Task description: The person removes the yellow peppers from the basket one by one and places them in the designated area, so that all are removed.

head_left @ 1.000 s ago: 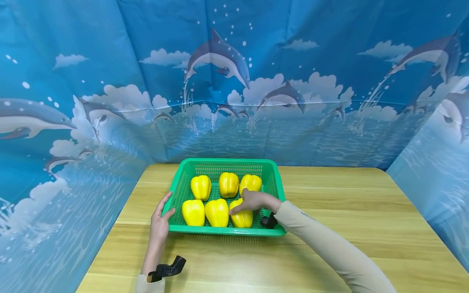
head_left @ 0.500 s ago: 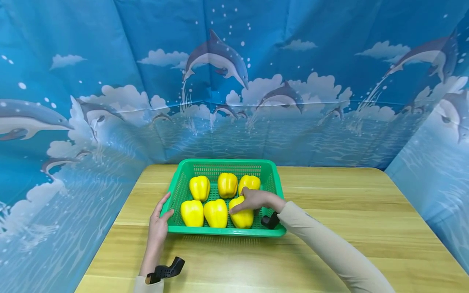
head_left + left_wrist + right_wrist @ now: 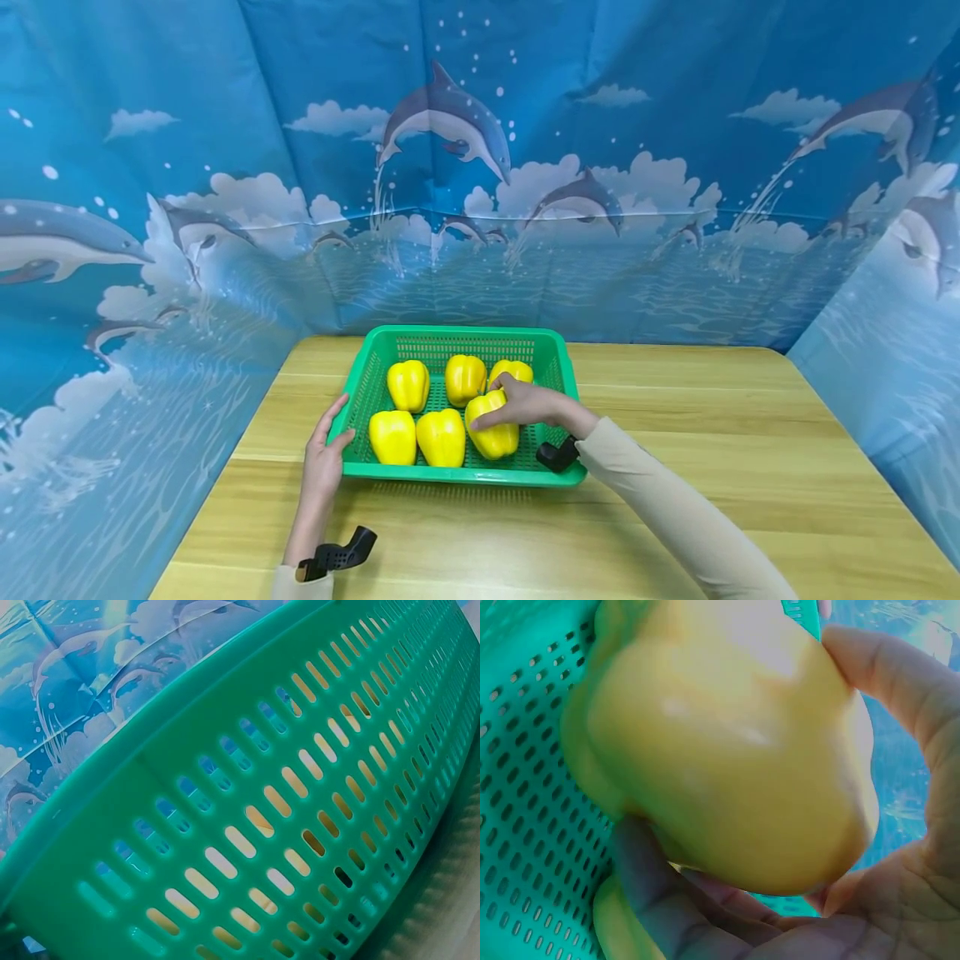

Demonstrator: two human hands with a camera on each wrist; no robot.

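A green plastic basket [image 3: 457, 474] with slotted walls holds several yellow bell peppers in two rows. My right hand [image 3: 525, 404] grips the front-right bell pepper [image 3: 493, 437], thumb on its left side and fingers on its far side. In the right wrist view that bell pepper [image 3: 735, 757] fills the space between thumb and curled fingers, tilted over the basket's perforated floor. My left hand [image 3: 326, 454] holds the basket's front-left corner, fingers along the outer left wall and thumb at the rim. The left wrist view shows the slotted wall [image 3: 247, 795] but no fingers.
Beside the held pepper lies another bell pepper [image 3: 441, 437] in the front row; just behind it is the back-right bell pepper [image 3: 512, 372]. The basket stands on a wooden table [image 3: 712, 433], near its back edge. A dolphin-printed curtain [image 3: 480, 208] hangs behind.
The bell pepper in my right hand has risen slightly and moved away from the basket's front wall, its top tilting. My left hand and the basket stay nearly in place.
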